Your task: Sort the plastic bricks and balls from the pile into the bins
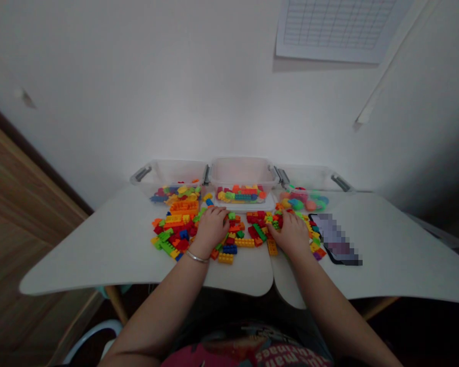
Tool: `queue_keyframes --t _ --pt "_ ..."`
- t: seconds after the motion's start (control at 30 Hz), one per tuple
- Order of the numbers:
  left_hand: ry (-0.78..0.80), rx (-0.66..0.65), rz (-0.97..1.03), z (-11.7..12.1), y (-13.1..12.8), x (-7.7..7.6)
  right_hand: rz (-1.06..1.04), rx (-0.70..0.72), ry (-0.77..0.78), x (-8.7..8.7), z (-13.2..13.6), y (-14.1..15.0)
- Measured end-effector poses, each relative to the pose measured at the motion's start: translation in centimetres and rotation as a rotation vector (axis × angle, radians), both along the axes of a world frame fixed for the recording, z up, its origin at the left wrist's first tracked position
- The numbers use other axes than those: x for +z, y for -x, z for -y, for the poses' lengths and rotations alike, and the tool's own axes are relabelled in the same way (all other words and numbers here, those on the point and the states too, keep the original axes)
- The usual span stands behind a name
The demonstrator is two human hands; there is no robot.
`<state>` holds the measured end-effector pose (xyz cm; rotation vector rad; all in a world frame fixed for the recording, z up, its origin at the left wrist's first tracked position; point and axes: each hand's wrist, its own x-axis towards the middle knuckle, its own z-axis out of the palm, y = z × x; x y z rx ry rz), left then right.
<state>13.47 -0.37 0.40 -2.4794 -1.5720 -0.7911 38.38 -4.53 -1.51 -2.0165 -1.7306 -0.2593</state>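
My left hand (pixel 213 229) rests palm down on a spread of colourful plastic building bricks (pixel 174 229), its fingers curled over them. My right hand (pixel 289 234) lies palm down at the edge of a second group of bricks (pixel 257 233). Its fingers hide whatever lies directly beneath, and neither hand clearly shows a brick in its grip. A thin metal bangle (pixel 197 257) circles my left wrist.
Several clear plastic bins with grey latches stand along the wall: the left one (pixel 168 178), the middle one (pixel 243 173) and the right one (pixel 309 178), all holding coloured pieces. A pixelated phone (pixel 334 239) lies on the white table (pixel 390 255), right of the bricks.
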Motion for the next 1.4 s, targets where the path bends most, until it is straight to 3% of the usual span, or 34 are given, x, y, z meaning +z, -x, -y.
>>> queue_keyframes --t 0.37,0.5,0.73,0.9,1.07,1.4 --pt "0.004 0.002 -0.029 0.0 0.0 0.0 -0.183 0.203 -0.135 -0.9 -2.2 -0.7" --pt "0.001 -0.001 -0.031 -0.1 0.0 0.0 -0.151 0.201 -0.122 -0.5 -1.9 -0.7" --pt "-0.012 -0.008 -0.016 -0.1 0.0 0.0 0.038 0.047 -0.055 1.0 -0.7 0.2" --pt "-0.008 -0.016 0.001 -0.1 0.1 -0.1 0.073 0.013 -0.053 1.1 0.1 0.1" --pt "-0.007 -0.01 -0.006 -0.1 0.0 -0.2 0.025 0.072 -0.021 0.9 0.4 -0.2" --pt "-0.011 0.001 -0.013 0.1 0.0 0.0 -0.104 0.233 -0.164 0.2 -0.5 -1.0"
